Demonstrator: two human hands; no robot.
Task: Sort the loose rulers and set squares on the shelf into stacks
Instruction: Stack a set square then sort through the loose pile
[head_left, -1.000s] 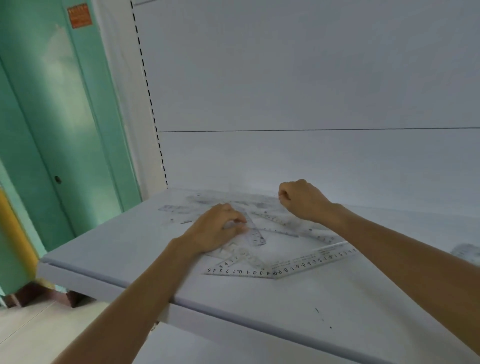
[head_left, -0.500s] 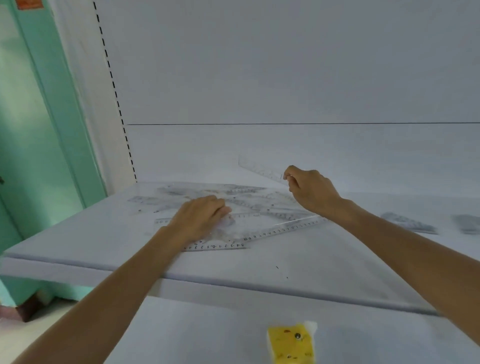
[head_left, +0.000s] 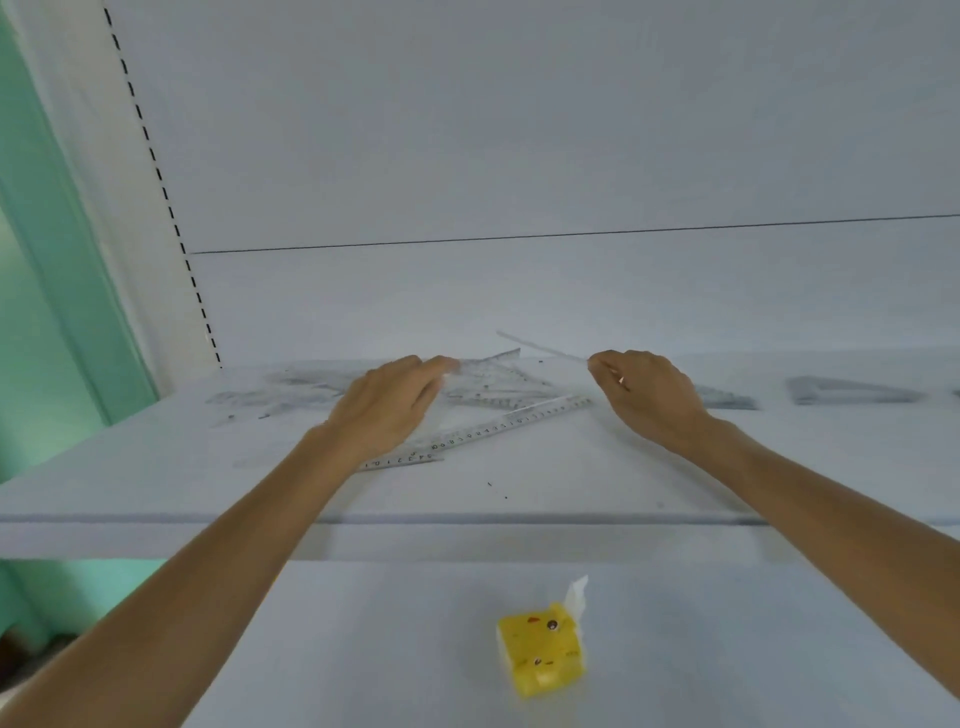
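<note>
A loose pile of clear plastic rulers and set squares lies on the white shelf. My left hand rests flat on the pile, fingers stretched over a set square. A long clear ruler lies diagonally in front of the pile. My right hand pinches one end of a thin clear ruler, which is lifted off the shelf and points up to the left. Two grey set squares lie apart at the right.
More rulers lie scattered at the shelf's back left. A small yellow cartoon-face box sits on the lower shelf below. A slotted upright and a green wall stand at the left.
My right hand has raised a clear ruler out of the pile and drawn it to the right. My left hand slid farther back over the pile. The view has tilted down.
</note>
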